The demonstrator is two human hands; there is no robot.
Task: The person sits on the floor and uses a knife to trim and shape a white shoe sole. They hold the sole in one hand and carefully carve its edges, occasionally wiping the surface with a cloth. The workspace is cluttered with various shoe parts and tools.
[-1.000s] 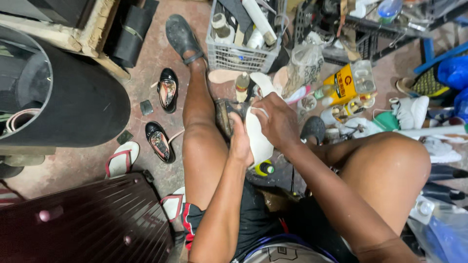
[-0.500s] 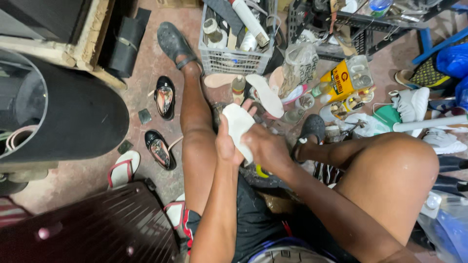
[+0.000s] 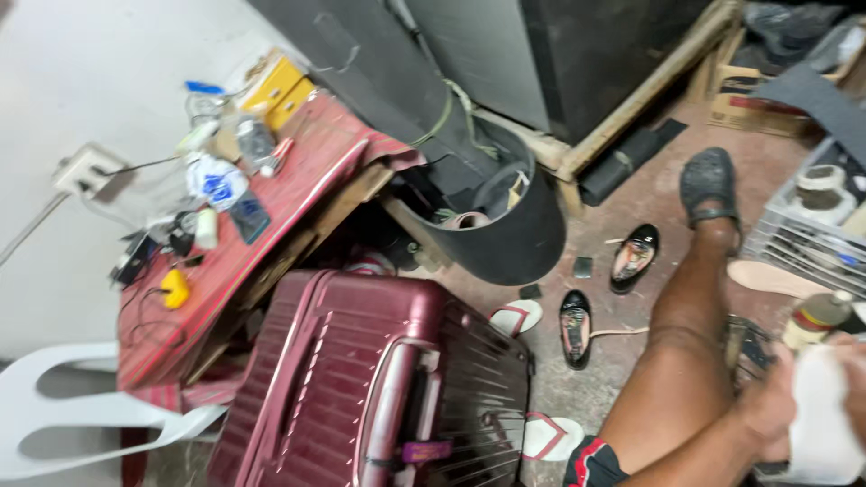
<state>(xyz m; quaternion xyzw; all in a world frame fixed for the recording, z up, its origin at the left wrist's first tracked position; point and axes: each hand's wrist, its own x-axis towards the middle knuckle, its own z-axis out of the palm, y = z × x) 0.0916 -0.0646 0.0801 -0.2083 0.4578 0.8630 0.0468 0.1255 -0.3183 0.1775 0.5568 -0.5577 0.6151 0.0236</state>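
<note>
Head view: a seated person's left hand (image 3: 771,406) wraps its grip around a white shoe insole (image 3: 823,417) at the lower right corner, above the floor beside the bare knee. The right hand (image 3: 852,383) is mostly out of frame; its grip cannot be told. With the gaze turned aside, the insole might slip. A maroon suitcase (image 3: 361,388), black bin (image 3: 505,225) and loose black shoes (image 3: 575,326) crowd the floor.

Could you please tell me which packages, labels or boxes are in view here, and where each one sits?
Yellow boxes: stacked at the red table's far end, rectangular.
White bag with blue print: crumpled, on the red table.
Cardboard box: on the floor, top right, brown with a red patch.
Purple tag: on the maroon suitcase handle.
</note>
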